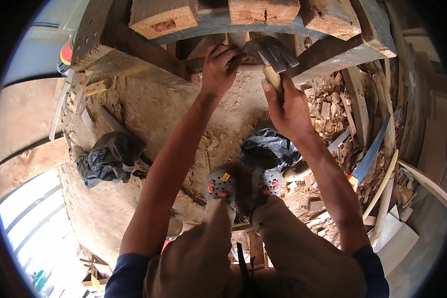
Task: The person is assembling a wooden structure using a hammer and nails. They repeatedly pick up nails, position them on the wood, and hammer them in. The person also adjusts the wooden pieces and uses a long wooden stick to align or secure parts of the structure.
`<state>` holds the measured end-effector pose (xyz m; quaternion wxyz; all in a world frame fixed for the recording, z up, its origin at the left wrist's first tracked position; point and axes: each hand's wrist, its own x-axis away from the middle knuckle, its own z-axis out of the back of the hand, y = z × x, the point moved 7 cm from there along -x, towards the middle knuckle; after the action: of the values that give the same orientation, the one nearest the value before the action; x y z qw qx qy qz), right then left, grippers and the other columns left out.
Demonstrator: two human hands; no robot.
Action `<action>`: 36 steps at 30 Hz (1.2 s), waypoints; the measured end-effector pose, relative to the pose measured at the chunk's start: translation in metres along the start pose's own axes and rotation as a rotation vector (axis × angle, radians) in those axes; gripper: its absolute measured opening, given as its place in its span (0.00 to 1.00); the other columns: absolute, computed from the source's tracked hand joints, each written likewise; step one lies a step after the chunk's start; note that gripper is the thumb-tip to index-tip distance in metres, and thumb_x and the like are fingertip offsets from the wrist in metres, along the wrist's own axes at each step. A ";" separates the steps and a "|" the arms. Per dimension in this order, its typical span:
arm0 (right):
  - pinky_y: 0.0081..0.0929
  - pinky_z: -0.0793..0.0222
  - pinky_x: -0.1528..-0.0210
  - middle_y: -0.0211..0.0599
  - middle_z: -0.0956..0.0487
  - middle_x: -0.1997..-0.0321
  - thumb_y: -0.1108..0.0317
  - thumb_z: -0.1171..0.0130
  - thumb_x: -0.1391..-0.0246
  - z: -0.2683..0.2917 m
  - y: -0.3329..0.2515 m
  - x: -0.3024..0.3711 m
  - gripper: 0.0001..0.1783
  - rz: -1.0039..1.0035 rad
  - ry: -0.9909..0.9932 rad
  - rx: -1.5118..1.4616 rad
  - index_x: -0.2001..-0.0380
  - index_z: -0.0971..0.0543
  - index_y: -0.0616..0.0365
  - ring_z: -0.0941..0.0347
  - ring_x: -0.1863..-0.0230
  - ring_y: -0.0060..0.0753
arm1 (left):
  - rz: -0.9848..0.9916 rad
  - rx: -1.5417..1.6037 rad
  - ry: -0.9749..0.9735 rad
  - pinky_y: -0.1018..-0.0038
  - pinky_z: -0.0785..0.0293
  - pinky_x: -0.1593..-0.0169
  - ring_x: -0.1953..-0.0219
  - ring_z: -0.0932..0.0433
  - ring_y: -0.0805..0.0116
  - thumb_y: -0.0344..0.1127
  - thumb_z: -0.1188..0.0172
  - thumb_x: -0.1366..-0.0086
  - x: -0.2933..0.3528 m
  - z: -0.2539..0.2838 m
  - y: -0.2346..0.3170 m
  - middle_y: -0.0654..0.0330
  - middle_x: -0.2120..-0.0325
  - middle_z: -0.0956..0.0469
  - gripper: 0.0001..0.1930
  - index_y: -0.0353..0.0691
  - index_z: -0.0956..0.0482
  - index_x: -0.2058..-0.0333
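Note:
My right hand [292,111] is wrapped round the pale wooden handle of a claw hammer [272,78]. Its dark metal head is raised close to the wooden frame at the top of the view, with the claw toward the right. Just left of the hammer head, my left hand [220,68] is closed, fingertips pinched together near the frame's lower rail. Whatever those fingers grip, if anything, is too small or hidden to make out. The wooden frame [134,66] has thick slats [263,11] across its top and a dark curved board [213,26] beneath them.
Black plastic bags [109,156] lie on the dirt floor [154,107], one at left and another [268,146] by my clogs [221,184]. At right, a handsaw [372,154] leans among wood scraps [328,107] and long poles. Boards [30,166] stand at left.

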<state>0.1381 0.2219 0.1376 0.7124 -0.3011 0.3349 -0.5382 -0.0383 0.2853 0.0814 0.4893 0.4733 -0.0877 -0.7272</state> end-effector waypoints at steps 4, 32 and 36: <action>0.55 0.29 0.74 0.63 0.23 0.77 0.61 0.43 0.33 -0.007 0.003 -0.008 0.18 -0.027 -0.018 0.031 0.57 0.30 0.67 0.22 0.72 0.71 | 0.054 0.038 0.073 0.63 0.27 0.51 0.57 0.22 0.56 0.27 0.31 0.46 0.001 0.003 0.001 0.62 0.65 0.16 0.06 0.43 0.13 0.68; 0.50 0.27 0.76 0.58 0.21 0.78 0.67 0.41 0.36 -0.001 -0.017 -0.007 0.14 0.023 0.033 0.077 0.59 0.30 0.68 0.20 0.74 0.63 | 0.019 -0.032 -0.143 0.60 0.30 0.36 0.38 0.28 0.45 0.31 0.31 0.41 0.016 0.009 -0.007 0.50 0.37 0.29 0.32 0.38 0.29 0.38; 0.46 0.27 0.76 0.54 0.21 0.77 0.64 0.43 0.33 -0.011 -0.010 0.008 0.16 0.176 0.106 0.077 0.50 0.27 0.66 0.21 0.77 0.62 | 0.048 -0.027 -0.175 0.57 0.33 0.34 0.36 0.30 0.47 0.35 0.32 0.40 0.020 0.000 -0.015 0.51 0.34 0.32 0.33 0.39 0.30 0.36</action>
<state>0.1252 0.2112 0.1380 0.7493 -0.2141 0.3764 -0.5010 -0.0494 0.2766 0.0606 0.5035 0.3989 -0.1316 -0.7550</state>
